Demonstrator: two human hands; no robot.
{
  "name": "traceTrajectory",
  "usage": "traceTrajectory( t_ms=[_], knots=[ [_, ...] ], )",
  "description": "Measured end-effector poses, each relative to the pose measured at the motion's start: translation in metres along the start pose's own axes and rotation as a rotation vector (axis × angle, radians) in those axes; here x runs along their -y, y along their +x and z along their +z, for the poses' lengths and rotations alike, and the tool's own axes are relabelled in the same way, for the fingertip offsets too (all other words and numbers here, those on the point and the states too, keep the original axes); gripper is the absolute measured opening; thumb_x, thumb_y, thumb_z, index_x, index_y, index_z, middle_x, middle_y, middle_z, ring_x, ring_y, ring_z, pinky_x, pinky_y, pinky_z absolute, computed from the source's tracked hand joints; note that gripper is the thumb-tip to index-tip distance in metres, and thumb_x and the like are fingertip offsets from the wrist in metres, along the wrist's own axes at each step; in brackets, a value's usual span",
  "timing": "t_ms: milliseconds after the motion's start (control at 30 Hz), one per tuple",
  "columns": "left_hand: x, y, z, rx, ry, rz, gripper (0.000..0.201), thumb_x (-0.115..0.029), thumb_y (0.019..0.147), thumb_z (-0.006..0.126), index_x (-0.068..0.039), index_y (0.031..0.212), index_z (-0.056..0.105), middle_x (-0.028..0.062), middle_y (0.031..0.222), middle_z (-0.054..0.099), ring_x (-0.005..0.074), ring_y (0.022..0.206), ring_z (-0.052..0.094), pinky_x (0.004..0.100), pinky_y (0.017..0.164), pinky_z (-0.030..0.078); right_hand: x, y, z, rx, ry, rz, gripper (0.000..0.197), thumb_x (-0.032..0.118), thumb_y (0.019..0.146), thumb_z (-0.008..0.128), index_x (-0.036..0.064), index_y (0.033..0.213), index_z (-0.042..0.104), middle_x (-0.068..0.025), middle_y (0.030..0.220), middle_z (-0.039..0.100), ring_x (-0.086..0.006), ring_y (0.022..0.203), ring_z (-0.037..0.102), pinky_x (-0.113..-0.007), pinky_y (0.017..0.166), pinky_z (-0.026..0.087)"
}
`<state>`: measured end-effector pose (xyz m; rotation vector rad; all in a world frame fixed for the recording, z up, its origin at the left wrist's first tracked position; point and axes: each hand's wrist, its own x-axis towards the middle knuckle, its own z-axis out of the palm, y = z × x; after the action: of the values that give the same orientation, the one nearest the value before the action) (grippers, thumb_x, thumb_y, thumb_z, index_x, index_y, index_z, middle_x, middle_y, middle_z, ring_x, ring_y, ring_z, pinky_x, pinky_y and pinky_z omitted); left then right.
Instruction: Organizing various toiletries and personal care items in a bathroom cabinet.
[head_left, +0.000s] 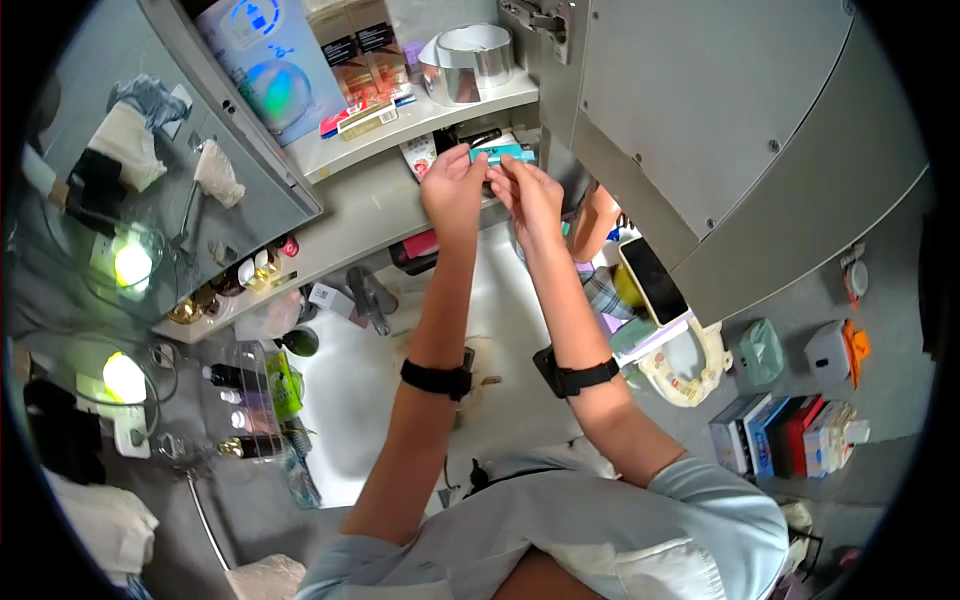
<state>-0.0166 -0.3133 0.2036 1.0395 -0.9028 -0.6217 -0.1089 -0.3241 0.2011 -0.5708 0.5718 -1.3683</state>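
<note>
Teal box (510,154) by right end of lower shelf (365,232), just behind fingertips; held or not, can't tell. Left hand (456,190), right hand (534,192): fingers curled, tips nearly meeting; anything pinched is hidden. Best: wrists steady, light fingertip grip, small motions. Edges: upper shelf (425,118) lip just above, open cabinet door (700,110) close on right. More room nearer body, over white basin (345,420).

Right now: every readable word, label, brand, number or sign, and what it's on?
No wording reads clearly.
Blue box: round icon; print too small.
Brown boxes: dark labels, too small.
White carton: code square, too small.
Turquoise item: any print too small.
Green packet: blurred.
</note>
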Motion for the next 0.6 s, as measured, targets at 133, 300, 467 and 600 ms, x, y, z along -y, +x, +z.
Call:
traceTrajectory(
  t_ms=[133,300,467,600],
  knots=[
    [0.009,-0.008,0.009,-0.119,0.058,0.086,0.029,-0.007,0.083,0.056,0.012,0.105,0.051,0.02,0.1,0.058,0.0208,0.089,0.059,0.0267,0.077,0.049,-0.005,0.019,0.0,-0.109,-0.027,0.07,0.017,0.006,0.077,0.061,-0.0074,0.086,0.057,-0.0148,0.079,0.062,-0.0189,0.069,0.064,-0.022,0.056,0.053],
    [0.005,-0.024,0.012,-0.047,-0.085,-0.039,0.031,-0.006,0.086,0.047,0.014,0.109,0.046,0.0202,0.106,0.052,0.023,0.097,0.055,0.0296,0.08,0.05,-0.008,0.033,-0.007,-0.096,-0.071,0.043,0.018,0.009,0.077,0.062,-0.0063,0.084,0.057,-0.0129,0.079,0.063,-0.0154,0.067,0.064,-0.018,0.052,0.051],
    [-0.003,-0.031,0.012,-0.044,-0.026,-0.107,0.026,-0.005,0.085,0.046,0.012,0.105,0.052,0.0191,0.103,0.055,0.0224,0.095,0.056,0.0291,0.081,0.05,-0.014,0.035,-0.005,-0.152,-0.115,0.01,0.011,0.005,0.074,0.063,-0.0053,0.074,0.057,-0.0123,0.071,0.063,-0.0156,0.062,0.065,-0.019,0.041,0.045],
    [0.004,-0.031,0.012,-0.045,0.027,-0.097,0.025,-0.004,0.085,0.045,0.011,0.102,0.054,0.0185,0.101,0.056,0.0221,0.095,0.056,0.0299,0.081,0.05,-0.022,0.042,-0.003,-0.185,-0.138,0.0,0.013,0.008,0.076,0.064,-0.0044,0.079,0.06,-0.0116,0.073,0.064,-0.0122,0.06,0.063,-0.018,0.036,0.039]
  ],
)
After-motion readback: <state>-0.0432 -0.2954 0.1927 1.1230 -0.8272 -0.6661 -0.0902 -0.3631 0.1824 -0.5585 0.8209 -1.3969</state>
